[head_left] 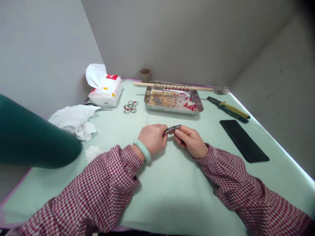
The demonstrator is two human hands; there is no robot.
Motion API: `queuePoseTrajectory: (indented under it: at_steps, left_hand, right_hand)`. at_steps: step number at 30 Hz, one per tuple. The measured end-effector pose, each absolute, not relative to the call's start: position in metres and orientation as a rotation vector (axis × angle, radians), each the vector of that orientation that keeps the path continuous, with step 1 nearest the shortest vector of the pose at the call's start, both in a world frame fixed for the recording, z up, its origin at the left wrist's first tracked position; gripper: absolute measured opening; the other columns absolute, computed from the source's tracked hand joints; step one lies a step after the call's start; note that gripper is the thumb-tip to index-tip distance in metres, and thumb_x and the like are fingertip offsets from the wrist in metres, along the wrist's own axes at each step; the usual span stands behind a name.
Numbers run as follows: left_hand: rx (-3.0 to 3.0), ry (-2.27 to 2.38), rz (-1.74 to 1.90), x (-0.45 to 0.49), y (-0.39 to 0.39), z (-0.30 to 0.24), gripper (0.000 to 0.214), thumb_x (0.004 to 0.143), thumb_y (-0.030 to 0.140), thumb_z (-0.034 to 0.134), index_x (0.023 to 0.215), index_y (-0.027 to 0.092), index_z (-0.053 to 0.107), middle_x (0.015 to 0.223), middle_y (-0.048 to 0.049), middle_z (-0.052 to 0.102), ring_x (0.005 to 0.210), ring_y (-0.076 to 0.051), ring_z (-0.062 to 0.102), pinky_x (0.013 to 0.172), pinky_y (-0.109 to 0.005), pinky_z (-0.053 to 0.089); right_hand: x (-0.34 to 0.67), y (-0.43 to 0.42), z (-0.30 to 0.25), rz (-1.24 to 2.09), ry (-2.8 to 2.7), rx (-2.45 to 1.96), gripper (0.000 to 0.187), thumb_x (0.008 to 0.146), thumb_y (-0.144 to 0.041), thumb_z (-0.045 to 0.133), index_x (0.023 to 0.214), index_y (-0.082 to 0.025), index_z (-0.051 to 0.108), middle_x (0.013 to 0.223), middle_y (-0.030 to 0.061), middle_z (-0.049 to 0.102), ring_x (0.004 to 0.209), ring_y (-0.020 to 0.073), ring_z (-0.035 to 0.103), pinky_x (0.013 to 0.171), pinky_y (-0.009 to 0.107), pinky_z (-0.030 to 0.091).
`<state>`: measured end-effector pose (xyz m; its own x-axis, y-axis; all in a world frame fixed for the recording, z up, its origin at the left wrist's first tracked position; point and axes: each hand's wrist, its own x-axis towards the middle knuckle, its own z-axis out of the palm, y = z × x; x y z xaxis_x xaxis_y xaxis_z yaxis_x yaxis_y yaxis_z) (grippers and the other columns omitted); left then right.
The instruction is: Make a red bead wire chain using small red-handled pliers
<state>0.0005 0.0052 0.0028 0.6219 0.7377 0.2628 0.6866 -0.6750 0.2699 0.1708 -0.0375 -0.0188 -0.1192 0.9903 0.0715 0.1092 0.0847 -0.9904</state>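
My left hand (152,138), with a pale green bangle at the wrist, is closed in a pinch on something small and red that I cannot make out. My right hand (190,140) grips small pliers (172,129), whose metal jaws point left toward the left fingertips. Both hands rest on the pale green table (172,183), close together at its middle. Behind them stands a metal tray (200,108) of small gold and red beads. A wooden stick (197,88) threaded with beads lies across the tray's far rim. Several beaded rings (130,107) lie left of the tray.
A tissue pack (105,90) and crumpled tissues (73,119) lie at the left. A small cup (145,75) stands at the back. Green-and-yellow pliers (228,109) and a black flat case (243,140) lie at the right. A dark green object (31,137) fills the left edge.
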Motion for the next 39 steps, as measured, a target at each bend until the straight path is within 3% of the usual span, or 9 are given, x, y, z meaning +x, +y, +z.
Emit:
queuePoseTrajectory:
  at_steps: [39]
  left_hand:
    - [2.681, 1.114, 0.592, 0.0011, 0.0089, -0.0024, 0.015, 0.086, 0.023, 0.048, 0.078, 0.015, 0.059, 0.072, -0.0033, 0.058, 0.065, -0.016, 0.052, 0.059, -0.028, 0.038]
  right_hand:
    - [0.1725, -0.0371, -0.0231, 1.203, -1.352, -1.121, 0.019, 0.092, -0.030, 0.048, 0.087, -0.016, 0.061, 0.056, -0.0054, 0.046, 0.044, 0.0055, 0.036, 0.041, 0.021, 0.026]
